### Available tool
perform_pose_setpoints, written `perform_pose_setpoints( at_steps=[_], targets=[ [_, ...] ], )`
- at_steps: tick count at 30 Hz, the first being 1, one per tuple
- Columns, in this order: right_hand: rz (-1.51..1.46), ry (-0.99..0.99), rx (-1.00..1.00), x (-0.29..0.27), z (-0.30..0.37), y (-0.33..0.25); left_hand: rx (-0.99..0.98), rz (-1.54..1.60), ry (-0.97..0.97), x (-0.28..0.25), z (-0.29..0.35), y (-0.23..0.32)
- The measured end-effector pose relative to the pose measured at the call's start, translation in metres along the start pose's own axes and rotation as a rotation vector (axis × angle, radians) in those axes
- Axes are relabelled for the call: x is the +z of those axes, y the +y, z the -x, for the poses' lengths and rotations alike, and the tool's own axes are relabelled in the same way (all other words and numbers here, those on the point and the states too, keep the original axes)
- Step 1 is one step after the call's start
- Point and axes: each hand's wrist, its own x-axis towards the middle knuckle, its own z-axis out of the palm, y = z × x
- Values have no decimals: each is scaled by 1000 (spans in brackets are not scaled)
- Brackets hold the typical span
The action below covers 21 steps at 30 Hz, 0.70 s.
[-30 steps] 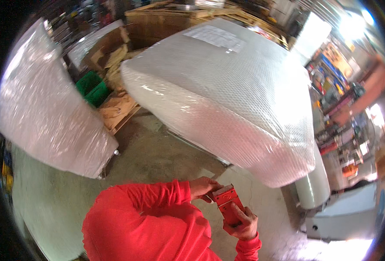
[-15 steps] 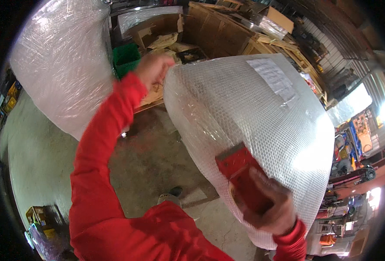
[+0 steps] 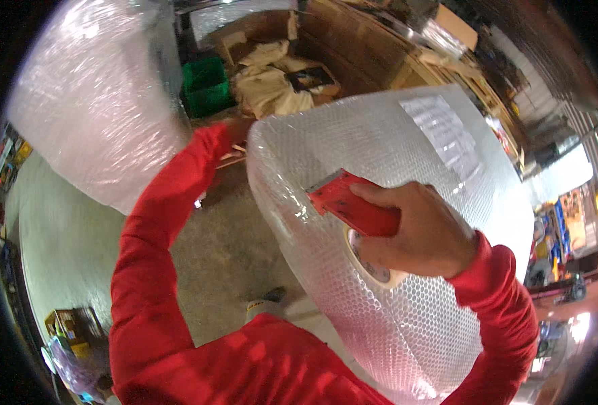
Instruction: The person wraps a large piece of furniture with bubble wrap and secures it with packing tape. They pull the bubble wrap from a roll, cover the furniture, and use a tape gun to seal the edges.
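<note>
A large rounded object in bubble wrap (image 3: 420, 304) stands before me, with clear tape along its left edge. My right hand (image 3: 424, 229) is closed round a red tape dispenser (image 3: 363, 212), held over the wrap's left part. Below the hand the dispenser's tape roll (image 3: 380, 270) shows. At the far left corner of the wrapped object is my left hand (image 3: 241, 131), dark and blurred, its fingers mostly hidden. A white printed sheet (image 3: 441, 131) lies against the top of the wrap.
To the left stands a tall film-wrapped item (image 3: 96, 101). Behind are a green bin (image 3: 208, 88), an open box of crumpled tan paper (image 3: 265, 88) and wooden crates (image 3: 353, 40). A yellow-brown crate (image 3: 76, 331) sits on the concrete floor (image 3: 225, 236) at lower left.
My right hand has moved up and away from me with the tape dispenser, which has turned. My left hand has dropped lower beside the wrapped object's far left corner.
</note>
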Motion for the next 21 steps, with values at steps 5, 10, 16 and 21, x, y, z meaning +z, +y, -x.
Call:
perform_pose_setpoints(
  at_steps=[5,10,16,21],
  targets=[
    [136,-135,-33,-2,-17,17,828,-53,259,56,110,34],
    [160,-147,-34,-1,-12,24,1091,-940,323,127,187,60],
    [71,-200,-39,-2,110,47,1005,-799,318,106,153,22],
    [-24,-398,403,-10,228,61,889,-818,343,137,196,65]
  ],
)
